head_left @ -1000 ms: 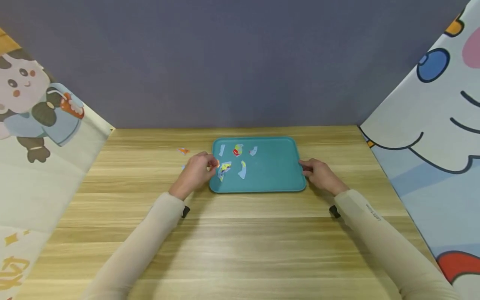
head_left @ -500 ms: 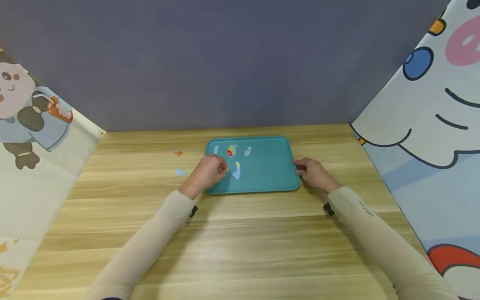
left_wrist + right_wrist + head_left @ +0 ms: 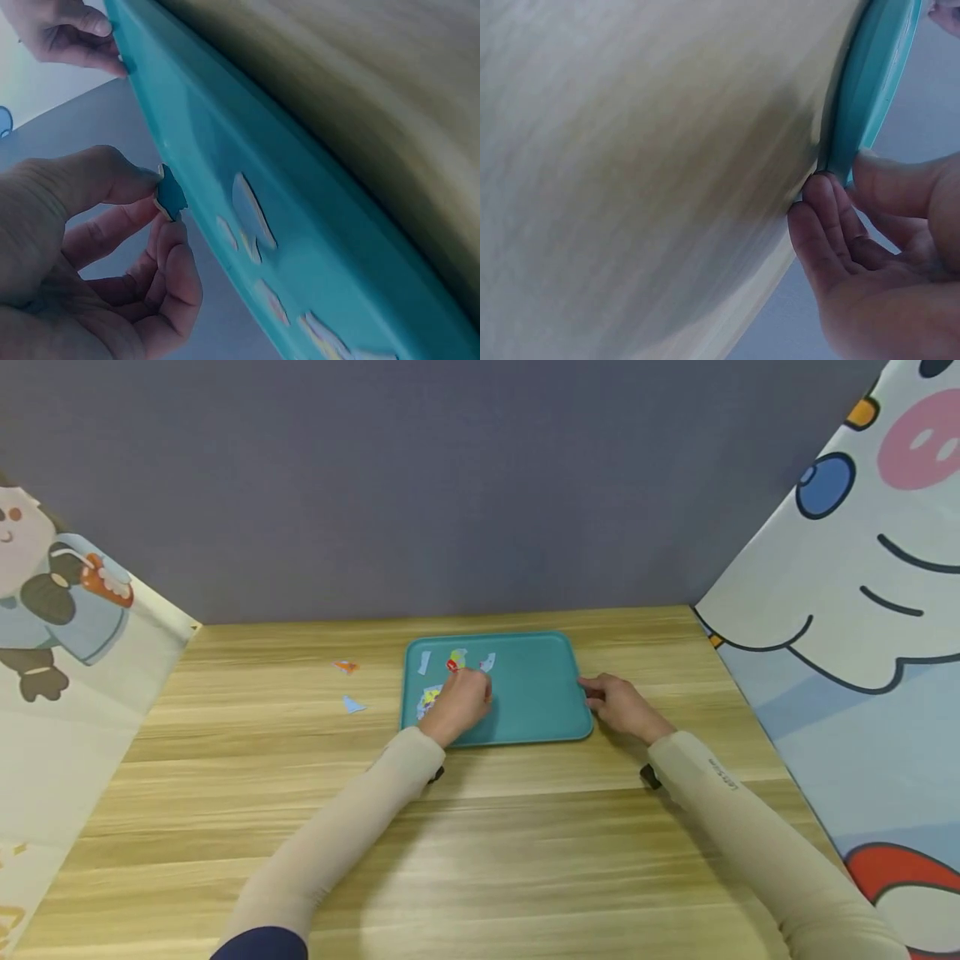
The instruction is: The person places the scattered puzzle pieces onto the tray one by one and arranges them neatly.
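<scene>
A teal tray (image 3: 532, 693) lies on the wooden table. My left hand (image 3: 463, 700) is over its middle and pinches a thin puzzle piece (image 3: 171, 193) between thumb and fingers, with the piece's dark back showing in the left wrist view. Beneath and around this hand, several flat, irregular puzzle pieces lie on the tray, among them a yellow-marked cluster (image 3: 429, 700), a red and yellow piece (image 3: 457, 660) and a pale strip (image 3: 424, 662). My right hand (image 3: 618, 703) grips the tray's right edge, its thumb (image 3: 889, 184) at the rim and fingers curled below.
Left of the tray, an orange piece (image 3: 346, 667) and a light blue piece (image 3: 353, 704) lie on the table (image 3: 480, 852). A grey panel (image 3: 450, 485) rises behind the table. Panels with cartoon prints stand at both sides.
My left hand has moved right across the tray, from its left edge to its middle, still pinching the piece. My right hand keeps its grip on the tray. The head view has shifted slightly.
</scene>
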`<state>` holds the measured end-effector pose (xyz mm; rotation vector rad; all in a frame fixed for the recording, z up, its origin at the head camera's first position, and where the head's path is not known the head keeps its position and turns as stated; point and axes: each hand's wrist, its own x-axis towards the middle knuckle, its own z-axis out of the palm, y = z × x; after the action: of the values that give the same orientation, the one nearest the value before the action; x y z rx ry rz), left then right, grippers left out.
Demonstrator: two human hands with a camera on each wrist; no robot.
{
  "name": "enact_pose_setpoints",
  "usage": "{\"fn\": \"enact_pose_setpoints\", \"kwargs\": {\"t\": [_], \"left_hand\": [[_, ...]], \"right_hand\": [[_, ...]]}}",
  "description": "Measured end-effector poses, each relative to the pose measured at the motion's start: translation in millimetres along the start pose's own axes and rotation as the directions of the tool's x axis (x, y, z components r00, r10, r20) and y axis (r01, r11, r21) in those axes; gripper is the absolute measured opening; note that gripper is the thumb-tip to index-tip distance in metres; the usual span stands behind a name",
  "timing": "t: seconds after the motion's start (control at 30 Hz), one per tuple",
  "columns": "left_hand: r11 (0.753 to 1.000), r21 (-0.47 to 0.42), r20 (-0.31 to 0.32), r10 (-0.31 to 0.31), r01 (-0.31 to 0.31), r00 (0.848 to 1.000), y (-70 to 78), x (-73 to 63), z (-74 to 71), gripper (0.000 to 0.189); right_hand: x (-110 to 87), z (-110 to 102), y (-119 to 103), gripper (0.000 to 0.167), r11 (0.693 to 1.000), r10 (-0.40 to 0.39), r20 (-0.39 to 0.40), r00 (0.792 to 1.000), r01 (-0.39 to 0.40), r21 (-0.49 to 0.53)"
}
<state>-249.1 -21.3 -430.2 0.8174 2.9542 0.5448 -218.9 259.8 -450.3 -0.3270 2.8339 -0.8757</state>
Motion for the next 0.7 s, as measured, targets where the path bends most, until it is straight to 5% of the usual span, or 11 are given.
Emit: {"fn": "enact_pose_setpoints", "kwargs": {"t": [0.4,0.7], "left_hand": [[0.999,0.045,-0.004,0.001,-0.001,1.0,9.4,13.9,12.0,0.035],[0.999,0.032,0.05,-0.04,0.038,0.998,12.1,17.6,13.3,0.031]], "right_hand": [[0.6,-0.6,-2.2,0.044,1.0,0.002,0.007,1.0,-0.002,0.001],[0.7,-0.4,-1.0,0.044,1.0,0.012,-0.001,1.0,-0.012,-0.006]]}}
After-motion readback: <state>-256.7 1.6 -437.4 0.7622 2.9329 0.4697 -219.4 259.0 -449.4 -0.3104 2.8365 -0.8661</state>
